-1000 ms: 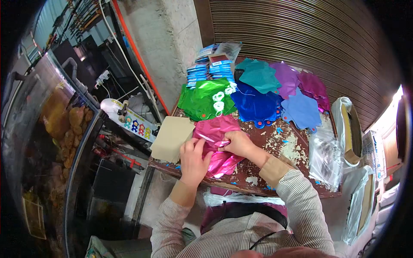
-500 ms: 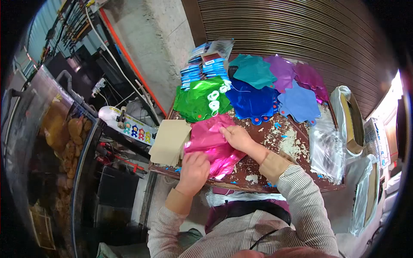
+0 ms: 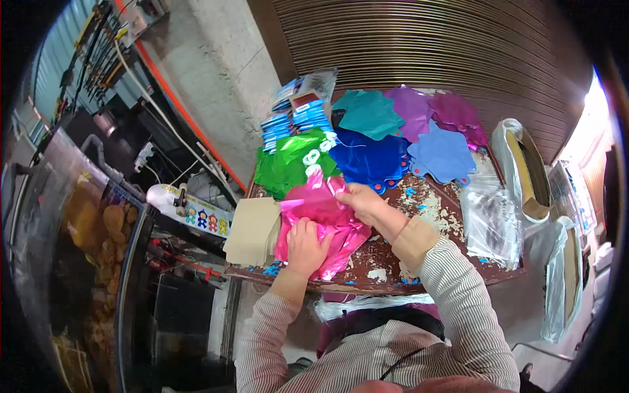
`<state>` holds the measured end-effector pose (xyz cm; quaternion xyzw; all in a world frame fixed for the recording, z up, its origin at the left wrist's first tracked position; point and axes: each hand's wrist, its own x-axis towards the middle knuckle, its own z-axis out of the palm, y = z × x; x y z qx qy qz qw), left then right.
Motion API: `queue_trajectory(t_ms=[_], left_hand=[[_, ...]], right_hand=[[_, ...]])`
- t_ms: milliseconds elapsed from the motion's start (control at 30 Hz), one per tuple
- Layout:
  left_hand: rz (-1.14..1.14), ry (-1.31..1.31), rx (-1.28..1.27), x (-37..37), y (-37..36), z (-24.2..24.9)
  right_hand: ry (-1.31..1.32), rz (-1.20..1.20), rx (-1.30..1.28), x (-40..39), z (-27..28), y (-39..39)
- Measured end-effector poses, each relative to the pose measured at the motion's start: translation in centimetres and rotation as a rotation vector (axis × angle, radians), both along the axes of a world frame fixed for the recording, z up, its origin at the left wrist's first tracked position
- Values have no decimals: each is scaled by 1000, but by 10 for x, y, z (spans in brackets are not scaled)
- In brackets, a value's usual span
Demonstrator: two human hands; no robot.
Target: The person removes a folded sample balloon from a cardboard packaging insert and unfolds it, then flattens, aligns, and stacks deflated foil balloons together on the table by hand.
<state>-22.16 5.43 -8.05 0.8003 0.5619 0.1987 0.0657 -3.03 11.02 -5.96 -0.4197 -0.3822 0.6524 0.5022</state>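
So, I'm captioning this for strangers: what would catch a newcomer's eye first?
Probably the shiny pink foil near the front of the table, with left hand and right hand on it. Then the green sheets and dark blue sheets beyond it, and the cartoon-printed board left of the table.

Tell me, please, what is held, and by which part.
The right hand holds the pink foil by its upper right edge. The left hand lies on the foil; whether it grips is unclear.

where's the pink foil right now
In the head view, the pink foil lies on the near left of the table, under the left hand, right of the beige cards.
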Motion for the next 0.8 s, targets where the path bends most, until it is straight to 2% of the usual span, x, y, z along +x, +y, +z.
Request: queue_trajectory(t_ms=[33, 100, 133, 267, 333, 367, 433, 500, 533, 600, 667, 700, 767, 800], left_hand=[[-9, 21, 104, 0, 0, -7], [-18, 59, 303, -1, -5, -17], [-24, 60, 301, -1, -6, -16], [-19, 116, 154, -3, -7, -9], [-23, 127, 147, -3, -9, -6], [-24, 139, 145, -3, -10, -5], [-38, 164, 140, -1, -10, -1], [-37, 176, 84, 0, -8, 1], [-65, 172, 80, -1, -7, -1], [-64, 126, 62, -6, -4, -6], [-162, -135, 11, -18, 2, -5], [-182, -134, 4, -20, 2, 4], [-153, -224, 12, -25, -4, 26], [-164, -217, 1, -22, -9, 37]], right_hand=[[3, -12, 0, 8, 8, 3], [313, -180, 39, 29, 21, 15], [467, -263, 63, 41, 30, 23], [524, -454, 173, 118, 72, 51], [390, -459, 404, 155, 113, 37], [388, -464, 401, 163, 132, 29], [286, -472, 609, 178, 157, 11], [11, -391, 718, 196, 149, -3], [-3, -416, 713, 198, 147, -21], [-485, -179, 559, 184, 144, -69], [-617, -18, 754, 183, 104, -87], [-636, 71, 617, 186, 83, -95], [-1054, 131, 733, 189, 52, -126], [-1066, 169, 681, 192, 37, -140]])
